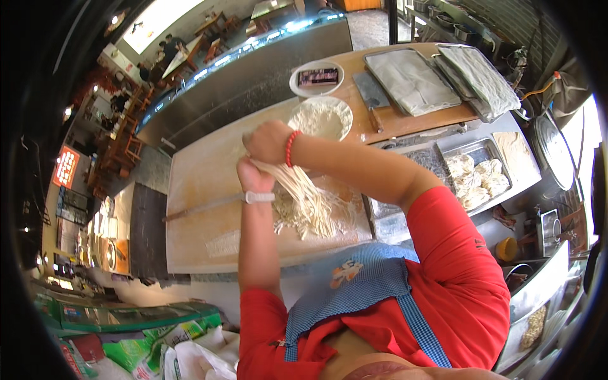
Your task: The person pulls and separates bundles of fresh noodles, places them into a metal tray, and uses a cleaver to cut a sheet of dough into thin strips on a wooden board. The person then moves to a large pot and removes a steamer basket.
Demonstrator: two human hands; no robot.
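A bundle of long fresh noodles [306,202] hangs from my two hands, its lower ends on the floured wooden board [199,161]. My right hand [271,142], with a red bead bracelet at the wrist, is closed on the upper end of the strands. Just below and touching it, my left hand [255,175] is curled at the same end, a pale watch on its wrist. How its fingers grip is partly hidden. A long narrow tool [204,207] with a brown end lies on the board, passing behind the left wrist. Loose strands and flour surround the noodle ends.
Beyond my right forearm stands a bowl of flour [327,116]; behind it a phone [318,77] rests on a white bowl. A cleaver [369,90] and cloth-covered trays [411,80] lie farther right. Nearer is a metal tray [506,178] of noodle nests [475,178].
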